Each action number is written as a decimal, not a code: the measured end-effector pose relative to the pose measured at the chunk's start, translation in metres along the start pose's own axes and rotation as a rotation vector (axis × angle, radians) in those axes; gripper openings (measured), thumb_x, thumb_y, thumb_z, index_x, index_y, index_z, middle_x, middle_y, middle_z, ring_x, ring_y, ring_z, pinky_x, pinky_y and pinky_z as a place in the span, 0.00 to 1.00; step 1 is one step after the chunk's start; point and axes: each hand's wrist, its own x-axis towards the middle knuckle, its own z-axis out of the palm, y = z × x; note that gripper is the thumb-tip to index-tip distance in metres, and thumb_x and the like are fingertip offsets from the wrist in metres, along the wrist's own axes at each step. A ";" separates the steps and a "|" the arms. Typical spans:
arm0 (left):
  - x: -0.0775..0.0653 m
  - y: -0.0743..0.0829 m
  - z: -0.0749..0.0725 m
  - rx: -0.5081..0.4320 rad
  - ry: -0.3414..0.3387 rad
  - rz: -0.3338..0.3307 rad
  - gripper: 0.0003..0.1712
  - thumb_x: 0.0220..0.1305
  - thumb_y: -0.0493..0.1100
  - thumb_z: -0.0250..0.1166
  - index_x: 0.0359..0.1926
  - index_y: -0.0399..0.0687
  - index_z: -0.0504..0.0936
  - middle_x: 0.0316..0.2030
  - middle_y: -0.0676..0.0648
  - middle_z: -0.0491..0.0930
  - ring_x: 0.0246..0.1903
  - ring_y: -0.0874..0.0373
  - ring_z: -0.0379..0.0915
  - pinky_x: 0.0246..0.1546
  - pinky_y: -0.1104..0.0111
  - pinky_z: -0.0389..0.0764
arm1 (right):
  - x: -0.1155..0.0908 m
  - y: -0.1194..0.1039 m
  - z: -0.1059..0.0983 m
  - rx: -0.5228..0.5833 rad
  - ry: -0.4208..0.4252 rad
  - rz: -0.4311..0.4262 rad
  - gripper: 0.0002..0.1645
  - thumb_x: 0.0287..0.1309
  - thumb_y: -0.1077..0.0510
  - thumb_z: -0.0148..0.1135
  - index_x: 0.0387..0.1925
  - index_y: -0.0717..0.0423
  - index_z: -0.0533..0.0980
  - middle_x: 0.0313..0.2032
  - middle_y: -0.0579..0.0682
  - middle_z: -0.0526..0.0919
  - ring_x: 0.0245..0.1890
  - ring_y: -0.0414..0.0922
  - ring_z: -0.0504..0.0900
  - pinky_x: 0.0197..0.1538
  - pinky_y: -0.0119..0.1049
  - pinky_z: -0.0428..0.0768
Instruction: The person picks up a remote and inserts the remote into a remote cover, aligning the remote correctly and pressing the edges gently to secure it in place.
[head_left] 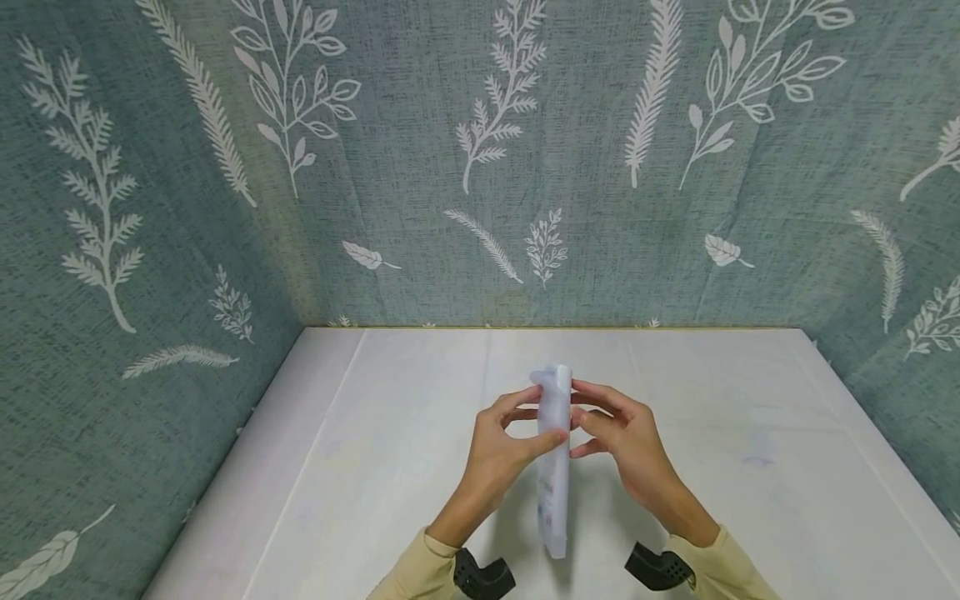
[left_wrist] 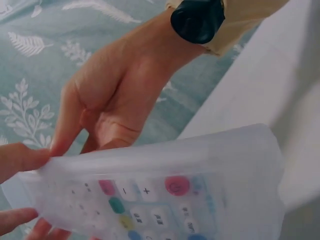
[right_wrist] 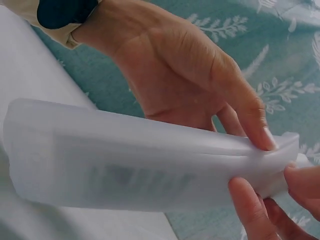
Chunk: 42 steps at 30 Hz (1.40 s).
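A remote control (left_wrist: pixel 145 205) in a translucent plastic sleeve (right_wrist: pixel 110 150) is held on edge above the white table, its long side running toward me. Coloured and white buttons show through the sleeve in the left wrist view. My left hand (head_left: pixel 502 446) grips it from the left, thumb on the near edge and fingers toward the far end. From the right, my right hand (head_left: pixel 633 442) pinches the sleeve near that far end, where a loose flap sticks out. In the right wrist view, my right fingertips (right_wrist: pixel 245 200) lie against the sleeve's face.
The white table (head_left: pixel 375 467) spreads around both hands. Green leaf-patterned cloth (head_left: pixel 420 167) rises behind it and along both sides. A black wrist camera (head_left: pixel 483 575) sits on the left wrist, another (head_left: pixel 658 567) on the right.
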 end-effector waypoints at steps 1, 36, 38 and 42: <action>0.000 0.000 0.000 -0.005 -0.006 0.001 0.32 0.44 0.39 0.77 0.55 0.51 0.80 0.52 0.52 0.77 0.50 0.53 0.72 0.38 0.65 0.80 | 0.000 0.000 0.000 -0.003 -0.002 0.001 0.25 0.62 0.65 0.59 0.60 0.67 0.69 0.47 0.53 0.79 0.37 0.46 0.82 0.32 0.48 0.84; -0.001 -0.003 0.001 -0.489 -0.212 -0.117 0.24 0.64 0.37 0.56 0.61 0.38 0.68 0.51 0.44 0.73 0.40 0.55 0.75 0.30 0.69 0.80 | -0.005 0.006 -0.004 0.052 -0.012 -0.085 0.27 0.62 0.70 0.55 0.63 0.66 0.63 0.60 0.47 0.71 0.43 0.46 0.83 0.35 0.43 0.84; -0.001 -0.004 0.001 -0.484 -0.225 -0.126 0.23 0.64 0.37 0.56 0.60 0.39 0.69 0.50 0.44 0.73 0.40 0.55 0.75 0.30 0.68 0.80 | -0.005 0.006 -0.003 0.059 -0.011 -0.092 0.28 0.61 0.70 0.55 0.63 0.65 0.63 0.60 0.48 0.71 0.42 0.46 0.83 0.34 0.43 0.84; -0.001 -0.004 -0.001 -0.390 -0.194 -0.117 0.24 0.62 0.38 0.59 0.59 0.40 0.72 0.49 0.43 0.73 0.40 0.54 0.75 0.31 0.66 0.81 | -0.004 0.006 -0.002 0.051 0.000 -0.095 0.29 0.60 0.72 0.56 0.63 0.65 0.64 0.60 0.51 0.70 0.40 0.46 0.84 0.32 0.44 0.84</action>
